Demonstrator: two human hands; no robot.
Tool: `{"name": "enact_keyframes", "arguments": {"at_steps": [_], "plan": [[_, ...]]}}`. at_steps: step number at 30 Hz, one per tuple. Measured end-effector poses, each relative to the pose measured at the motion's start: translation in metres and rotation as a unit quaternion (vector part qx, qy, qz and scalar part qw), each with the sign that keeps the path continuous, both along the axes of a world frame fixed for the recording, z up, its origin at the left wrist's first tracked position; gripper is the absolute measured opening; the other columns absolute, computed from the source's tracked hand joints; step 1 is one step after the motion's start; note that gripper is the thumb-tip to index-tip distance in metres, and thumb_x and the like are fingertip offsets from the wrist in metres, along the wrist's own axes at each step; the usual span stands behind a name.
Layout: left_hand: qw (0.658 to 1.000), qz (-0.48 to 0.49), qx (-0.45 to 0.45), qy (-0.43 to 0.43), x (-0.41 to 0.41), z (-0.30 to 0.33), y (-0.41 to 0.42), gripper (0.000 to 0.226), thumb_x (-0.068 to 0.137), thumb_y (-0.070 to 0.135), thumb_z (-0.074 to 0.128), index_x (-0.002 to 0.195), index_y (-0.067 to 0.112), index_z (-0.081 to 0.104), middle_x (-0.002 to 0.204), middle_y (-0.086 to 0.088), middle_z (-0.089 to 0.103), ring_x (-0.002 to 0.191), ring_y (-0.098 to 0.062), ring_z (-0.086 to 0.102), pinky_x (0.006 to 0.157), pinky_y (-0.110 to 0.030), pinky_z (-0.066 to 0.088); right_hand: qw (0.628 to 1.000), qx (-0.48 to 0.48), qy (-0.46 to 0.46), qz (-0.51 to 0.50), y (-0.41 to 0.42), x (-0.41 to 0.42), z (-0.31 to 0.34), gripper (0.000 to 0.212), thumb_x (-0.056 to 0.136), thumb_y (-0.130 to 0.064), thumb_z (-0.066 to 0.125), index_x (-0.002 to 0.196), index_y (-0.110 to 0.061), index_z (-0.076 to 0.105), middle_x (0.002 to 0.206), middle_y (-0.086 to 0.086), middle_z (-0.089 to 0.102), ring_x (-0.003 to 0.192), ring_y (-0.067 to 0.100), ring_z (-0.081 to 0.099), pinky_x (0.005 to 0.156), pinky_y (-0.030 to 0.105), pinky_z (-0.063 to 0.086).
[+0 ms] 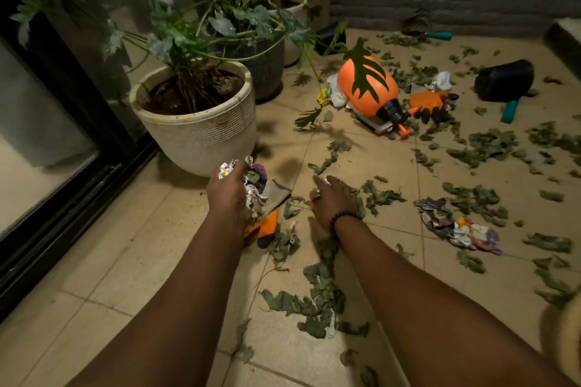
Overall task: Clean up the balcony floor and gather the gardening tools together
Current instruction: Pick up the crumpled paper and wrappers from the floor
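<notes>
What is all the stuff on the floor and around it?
Plant pots: four, cream and dark grey, in a row at the left, nearest one.
Spray bottle: one, orange with black nozzle, lying on its side mid-floor.
Gloves: orange and black, right of the bottle; count unclear.
Teal-handled tools: two, one by the back wall, one at right.
Black object: one, right side; cannot tell what.
Crumpled paper: one printed wad, right of the hands.
Dry leaves: many, green-grey, scattered.
Left hand: holds crumpled paper scraps.
Right hand: on the floor litter; grip unclear.
</notes>
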State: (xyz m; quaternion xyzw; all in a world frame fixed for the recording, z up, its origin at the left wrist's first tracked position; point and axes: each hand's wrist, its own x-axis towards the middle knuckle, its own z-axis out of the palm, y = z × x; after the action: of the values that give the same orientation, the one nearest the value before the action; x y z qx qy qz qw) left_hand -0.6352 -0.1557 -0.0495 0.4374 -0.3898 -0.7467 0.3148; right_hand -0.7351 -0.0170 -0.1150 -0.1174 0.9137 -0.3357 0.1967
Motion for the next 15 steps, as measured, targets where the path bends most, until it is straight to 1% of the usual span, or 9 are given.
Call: {"name": "enact_keyframes", "arguments": {"at_steps": [1,2,3,4,6,8,10,13,15], "plan": [[1.000,0.005,-0.004,-0.014,0.003,-0.001,-0.003,0.029,0.081,0.009,0.073,0.109,0.007,0.069,0.101,-0.021,0.071,0.086,-0.034,0.071,0.078,-0.049,0.059,0.997,0.046,0.014,0.056,0.008,-0.003,-0.013,0.045,0.104,-0.029,0.041,0.148,-0.030,0.036,0.160,0.003,0.020,0.145,0.031,0.019,0.117,0.047,0.021],[1.000,0.009,-0.010,-0.021,0.006,-0.004,-0.005,0.031,0.082,0.009,0.073,0.113,0.006,0.068,0.101,-0.020,0.070,0.086,-0.033,0.071,0.077,-0.046,0.058,0.994,0.060,0.041,0.085,0.013,-0.002,-0.022,0.042,0.104,-0.030,0.038,0.146,-0.029,0.039,0.160,0.003,0.021,0.145,0.030,0.019,0.116,0.045,0.022],[1.000,0.009,-0.012,-0.025,0.009,-0.006,-0.006,0.032,0.082,0.008,0.072,0.114,0.005,0.068,0.100,-0.020,0.069,0.084,-0.032,0.069,0.074,-0.042,0.057,0.988,0.077,0.071,0.111,0.019,-0.004,-0.029,0.038,0.104,-0.027,0.038,0.141,-0.025,0.046,0.157,0.005,0.029,0.142,0.030,0.025,0.113,0.041,0.028],[0.999,0.008,-0.011,-0.031,0.011,-0.009,-0.007,0.032,0.083,0.008,0.072,0.114,0.004,0.067,0.098,-0.020,0.068,0.083,-0.031,0.069,0.073,-0.041,0.057,0.986,0.075,0.094,0.112,0.023,-0.005,-0.033,0.034,0.102,-0.023,0.042,0.134,-0.021,0.053,0.149,0.008,0.040,0.135,0.030,0.034,0.106,0.037,0.036],[0.999,0.010,-0.003,-0.049,0.013,-0.013,-0.007,0.026,0.083,0.008,0.072,0.108,0.007,0.068,0.098,-0.020,0.069,0.086,-0.035,0.070,0.080,-0.050,0.059,0.986,0.072,0.114,0.098,0.024,-0.008,-0.034,0.027,0.098,-0.017,0.047,0.122,-0.015,0.061,0.131,0.009,0.054,0.118,0.028,0.049,0.083,0.030,0.044],[0.998,0.000,-0.004,-0.056,0.012,-0.015,-0.007,0.016,0.084,0.007,0.071,0.099,0.011,0.068,0.097,-0.020,0.069,0.088,-0.035,0.070,0.086,-0.056,0.056,0.995,-0.016,0.097,0.024,0.020,-0.003,-0.022,0.020,0.098,-0.016,0.046,0.106,-0.012,0.064,0.116,0.011,0.061,0.097,0.025,0.058,0.067,0.025,0.043],[0.998,-0.010,-0.007,-0.061,0.011,-0.015,-0.006,0.016,0.085,0.007,0.071,0.099,0.012,0.067,0.096,-0.018,0.069,0.083,-0.032,0.069,0.085,-0.053,0.056,0.979,-0.137,0.132,-0.074,0.014,0.002,-0.011,0.014,0.097,-0.007,0.045,0.099,-0.009,0.058,0.105,0.014,0.063,0.083,0.025,0.057,0.063,0.028,0.048],[0.998,-0.020,-0.012,-0.064,0.012,-0.016,-0.006,0.020,0.083,0.010,0.073,0.103,0.008,0.068,0.094,-0.018,0.069,0.080,-0.031,0.068,0.083,-0.052,0.057,0.964,-0.207,0.111,-0.121,0.006,0.024,0.007,0.023,0.099,-0.003,0.043,0.114,-0.016,0.054,0.105,0.011,0.061,0.087,0.024,0.057,0.055,0.022,0.039],[0.997,-0.028,-0.011,-0.065,0.014,-0.017,-0.006,0.031,0.079,0.014,0.077,0.108,0.007,0.069,0.100,-0.020,0.071,0.083,-0.033,0.069,0.085,-0.058,0.057,0.962,-0.224,0.096,-0.120,0.006,0.045,0.013,0.028,0.099,-0.003,0.042,0.108,-0.022,0.060,0.107,0.006,0.057,0.090,0.020,0.058,0.055,0.013,0.038]]}}
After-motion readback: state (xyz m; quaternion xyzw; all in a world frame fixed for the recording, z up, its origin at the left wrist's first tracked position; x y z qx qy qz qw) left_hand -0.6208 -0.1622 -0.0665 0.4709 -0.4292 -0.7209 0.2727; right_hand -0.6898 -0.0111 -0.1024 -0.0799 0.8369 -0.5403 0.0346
